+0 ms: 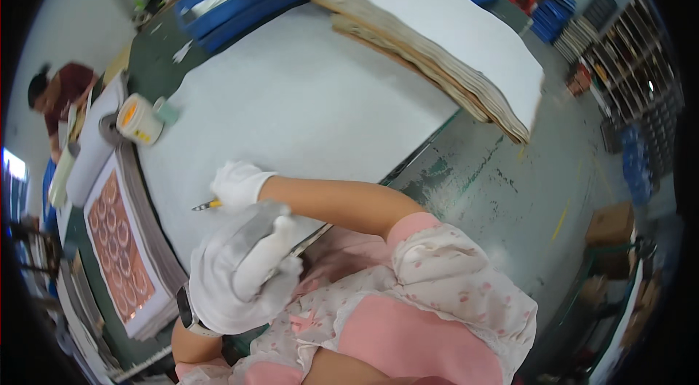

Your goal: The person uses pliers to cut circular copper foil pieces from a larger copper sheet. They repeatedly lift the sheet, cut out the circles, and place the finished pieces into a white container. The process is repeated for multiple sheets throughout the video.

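My right hand (pixel 242 185), in a white glove, is low over the large white sheet on the table. Its fingers are closed around a small yellow-handled tool (pixel 210 205) with a dark, metallic-looking pointed tip; its exact kind is unclear. The tip points left, over the white sheet (pixel 284 86). Nearer to me is my left hand (pixel 237 272), also white-gloved, with a watch (pixel 188 310) at the wrist. Its fingers look curled in, and whatever they may hold is hidden by the bulky glove.
At the left lies a stack of sheets with a copper-coloured circle-patterned panel (pixel 116 247). A white tub (pixel 139 120) and a small green container (pixel 165 110) stand beyond it. A thick stack of layered sheets (pixel 451 43) and blue trays (pixel 251 10) are at the back. Another person (pixel 65 97) works far left.
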`<state>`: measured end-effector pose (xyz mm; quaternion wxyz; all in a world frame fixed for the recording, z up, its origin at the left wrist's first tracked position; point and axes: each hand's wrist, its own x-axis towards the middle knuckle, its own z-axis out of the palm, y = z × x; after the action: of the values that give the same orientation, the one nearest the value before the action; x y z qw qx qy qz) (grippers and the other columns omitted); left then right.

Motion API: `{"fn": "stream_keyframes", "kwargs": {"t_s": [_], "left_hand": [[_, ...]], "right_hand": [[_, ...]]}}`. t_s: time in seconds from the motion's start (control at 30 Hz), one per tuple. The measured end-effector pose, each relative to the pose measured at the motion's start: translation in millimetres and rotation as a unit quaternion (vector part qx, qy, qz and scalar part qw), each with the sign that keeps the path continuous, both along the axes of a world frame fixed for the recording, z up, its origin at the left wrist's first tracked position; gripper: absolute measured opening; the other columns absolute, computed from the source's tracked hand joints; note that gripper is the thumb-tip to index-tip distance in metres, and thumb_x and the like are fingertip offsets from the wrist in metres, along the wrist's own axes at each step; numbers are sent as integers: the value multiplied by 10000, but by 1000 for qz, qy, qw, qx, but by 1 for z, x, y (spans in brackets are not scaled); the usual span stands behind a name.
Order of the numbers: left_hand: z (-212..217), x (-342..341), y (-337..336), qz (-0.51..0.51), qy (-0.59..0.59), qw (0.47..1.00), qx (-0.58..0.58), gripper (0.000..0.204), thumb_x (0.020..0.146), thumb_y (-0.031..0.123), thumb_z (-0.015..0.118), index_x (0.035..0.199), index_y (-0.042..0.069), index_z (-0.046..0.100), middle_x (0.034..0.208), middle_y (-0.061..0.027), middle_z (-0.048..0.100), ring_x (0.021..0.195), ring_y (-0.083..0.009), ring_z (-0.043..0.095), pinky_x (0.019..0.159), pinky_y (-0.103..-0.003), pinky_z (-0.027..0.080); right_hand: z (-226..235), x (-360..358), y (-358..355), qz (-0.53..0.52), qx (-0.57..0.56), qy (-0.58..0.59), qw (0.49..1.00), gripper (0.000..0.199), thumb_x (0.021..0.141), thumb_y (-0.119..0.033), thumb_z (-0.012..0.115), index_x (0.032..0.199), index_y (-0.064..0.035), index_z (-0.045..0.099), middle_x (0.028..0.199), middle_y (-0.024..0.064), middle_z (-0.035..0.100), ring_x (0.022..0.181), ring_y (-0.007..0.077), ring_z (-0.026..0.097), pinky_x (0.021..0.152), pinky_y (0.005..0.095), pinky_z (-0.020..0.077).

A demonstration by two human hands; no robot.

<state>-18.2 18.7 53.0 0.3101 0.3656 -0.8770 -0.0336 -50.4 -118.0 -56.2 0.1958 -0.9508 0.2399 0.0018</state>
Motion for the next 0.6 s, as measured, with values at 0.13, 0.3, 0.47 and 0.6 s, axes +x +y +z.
{"fn": "stream_keyframes", "kwargs": {"t_s": [0.13, 0.3, 0.47, 0.6], "left_hand": [[27, -79, -52, -84, -17, 996, -12, 476, 679, -34, 596, 1143, 58, 538, 1042, -160, 588, 827, -315, 581, 705, -367, 470], [12, -186, -155, -163, -29, 984, -67, 429, 760, 175, 667, 1147, 61, 521, 1068, -157, 581, 915, -333, 567, 774, -378, 469], [-23, -270, -238, -136, -62, 988, -50, 512, 756, 261, 675, 1201, 73, 505, 1120, -175, 566, 989, -334, 552, 833, -376, 456], [-25, -281, -270, -197, -206, 959, 1, 488, 766, 298, 672, 1180, 72, 543, 1110, -156, 581, 980, -323, 562, 835, -357, 459]], "right_hand": [[26, -64, -16, -51, 339, -302, 889, 217, 812, -201, 537, 954, -57, 616, 808, 147, 605, 802, 293, 587, 717, 390, 462], [7, -98, -41, -8, 622, -462, 632, 230, 817, -212, 537, 990, -70, 594, 853, 132, 593, 842, 277, 570, 738, 384, 454], [-5, -106, -64, 21, 668, -481, 567, 249, 822, -222, 537, 1025, -83, 572, 898, 117, 581, 882, 261, 553, 760, 379, 446], [-7, -111, -76, 29, 659, -485, 574, 267, 825, -231, 537, 1054, -93, 554, 934, 105, 572, 914, 249, 539, 777, 374, 439]]}}
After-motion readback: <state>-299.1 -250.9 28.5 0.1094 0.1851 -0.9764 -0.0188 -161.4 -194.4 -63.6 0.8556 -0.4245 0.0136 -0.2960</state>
